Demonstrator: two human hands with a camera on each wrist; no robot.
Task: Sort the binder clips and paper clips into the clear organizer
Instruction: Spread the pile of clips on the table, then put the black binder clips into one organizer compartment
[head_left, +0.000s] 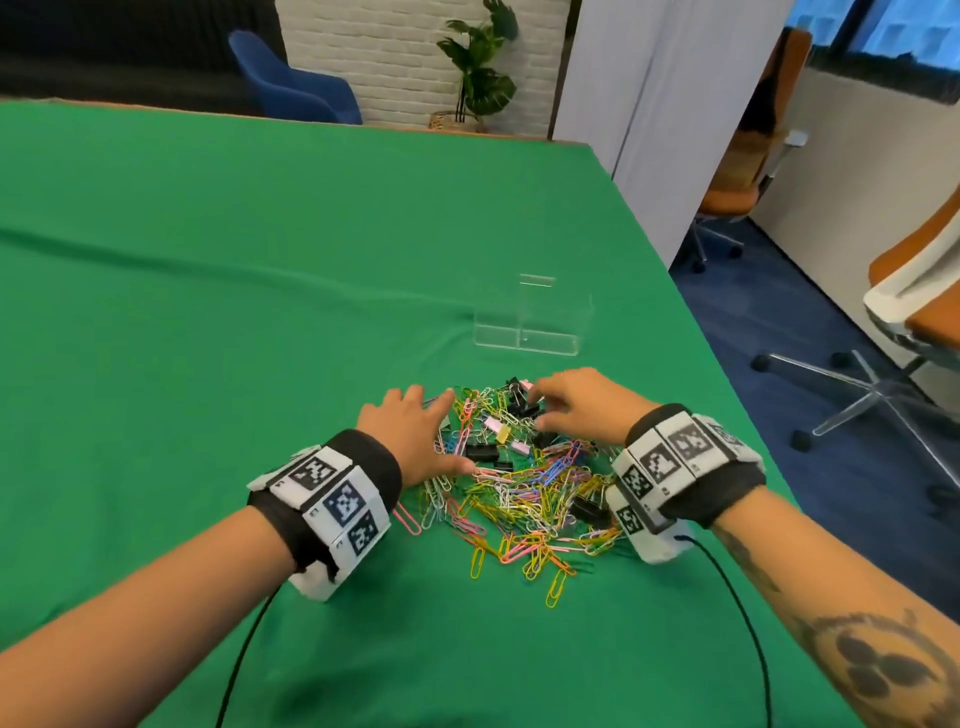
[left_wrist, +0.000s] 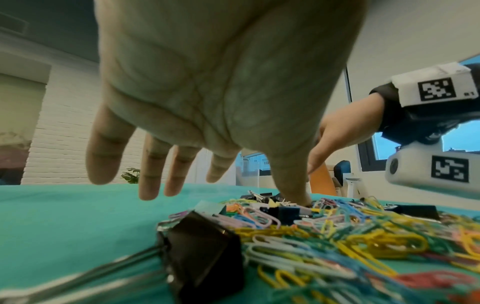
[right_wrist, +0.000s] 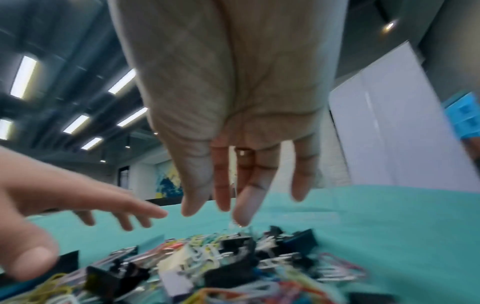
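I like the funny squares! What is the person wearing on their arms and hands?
The hands are bare, no gloves. Each wrist has a black band carrying white blocks printed with black square codes. A white camera box hangs under each wrist with a thin black cable. The right forearm has a dark tattoo.

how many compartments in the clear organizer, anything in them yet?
2 visible in the clear organizer: left and right, split by a center divider, just beyond the clip pile. Both look empty; clear walls could hide another division.
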